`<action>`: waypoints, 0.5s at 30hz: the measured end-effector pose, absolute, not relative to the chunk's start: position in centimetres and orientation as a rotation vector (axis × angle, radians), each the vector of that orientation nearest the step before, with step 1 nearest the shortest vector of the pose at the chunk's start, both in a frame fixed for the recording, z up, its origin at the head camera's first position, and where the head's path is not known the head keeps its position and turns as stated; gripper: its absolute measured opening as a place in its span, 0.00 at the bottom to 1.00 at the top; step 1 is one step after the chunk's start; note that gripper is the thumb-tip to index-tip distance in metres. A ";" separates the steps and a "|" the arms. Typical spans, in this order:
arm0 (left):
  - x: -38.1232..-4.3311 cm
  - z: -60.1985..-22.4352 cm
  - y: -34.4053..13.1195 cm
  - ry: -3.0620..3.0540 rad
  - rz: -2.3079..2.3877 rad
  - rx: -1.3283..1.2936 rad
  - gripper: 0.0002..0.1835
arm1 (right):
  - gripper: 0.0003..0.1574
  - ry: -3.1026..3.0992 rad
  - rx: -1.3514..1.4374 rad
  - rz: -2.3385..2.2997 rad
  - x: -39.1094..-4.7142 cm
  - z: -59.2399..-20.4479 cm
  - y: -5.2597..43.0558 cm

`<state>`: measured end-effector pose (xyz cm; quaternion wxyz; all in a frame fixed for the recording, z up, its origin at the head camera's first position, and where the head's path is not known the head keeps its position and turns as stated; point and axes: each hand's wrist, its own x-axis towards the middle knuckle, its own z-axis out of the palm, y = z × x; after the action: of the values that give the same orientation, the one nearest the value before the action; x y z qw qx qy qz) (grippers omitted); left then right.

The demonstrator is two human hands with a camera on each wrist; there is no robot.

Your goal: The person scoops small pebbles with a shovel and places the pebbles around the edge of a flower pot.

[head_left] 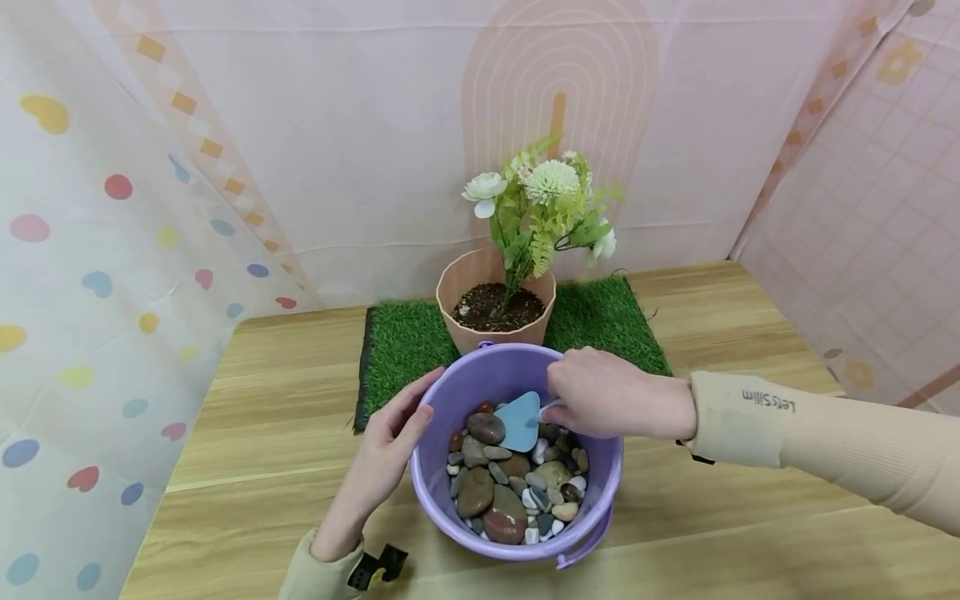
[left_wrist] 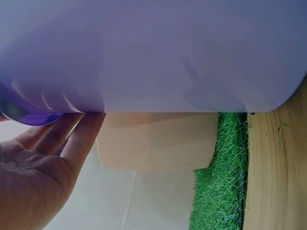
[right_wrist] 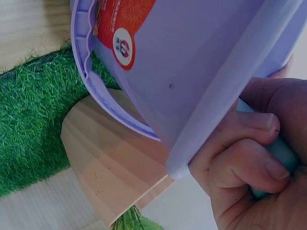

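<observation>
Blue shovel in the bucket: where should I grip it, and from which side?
Take the shovel by its handle, probably best from the right, over the bucket's rim: the handle points that way, with the right hand curled round it, while the broad blade points left, over the stones.

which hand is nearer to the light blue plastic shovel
Right. The right hand grips the shovel by its handle; the left hand is apart from it, touching the round purple plastic bucket near its left rim.
</observation>
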<state>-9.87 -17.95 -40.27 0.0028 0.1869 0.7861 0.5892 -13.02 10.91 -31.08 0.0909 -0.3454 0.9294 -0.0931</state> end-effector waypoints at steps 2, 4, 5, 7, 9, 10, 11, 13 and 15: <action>-9.9 -40.3 -18.0 2.466 1.844 0.583 0.24 | 0.36 2.763 -1.028 -0.290 -13.0 -31.2 10.9; -9.9 -40.3 -18.1 2.467 1.843 0.580 0.24 | 0.37 2.768 -1.040 -0.299 -12.9 -31.3 10.9; -9.9 -40.3 -18.1 2.469 1.842 0.579 0.24 | 0.37 2.772 -1.047 -0.304 -12.9 -31.4 10.8; -9.9 -40.3 -18.2 2.476 1.844 0.584 0.24 | 0.38 2.779 -1.070 -0.316 -12.8 -31.6 10.8; -9.8 -40.3 -18.2 2.478 1.848 0.586 0.24 | 0.37 2.781 -1.099 -0.330 -12.7 -31.6 10.9; -9.8 -40.2 -18.2 2.477 1.848 0.585 0.24 | 0.37 2.783 -1.112 -0.333 -12.7 -31.7 11.0; -9.8 -40.2 -18.1 2.473 1.848 0.584 0.25 | 0.37 2.786 -1.119 -0.331 -12.6 -31.7 11.1; -9.8 -40.1 -18.0 2.461 1.849 0.577 0.25 | 0.35 2.782 -1.129 -0.337 -12.6 -31.7 11.3; -9.8 -40.1 -17.9 2.452 1.847 0.570 0.25 | 0.34 2.777 -1.124 -0.348 -12.6 -31.7 11.5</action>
<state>-9.77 -17.94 -40.10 0.0098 0.1826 0.7853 0.5915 -12.57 11.52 -31.65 0.0626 -0.3720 0.9189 -0.1151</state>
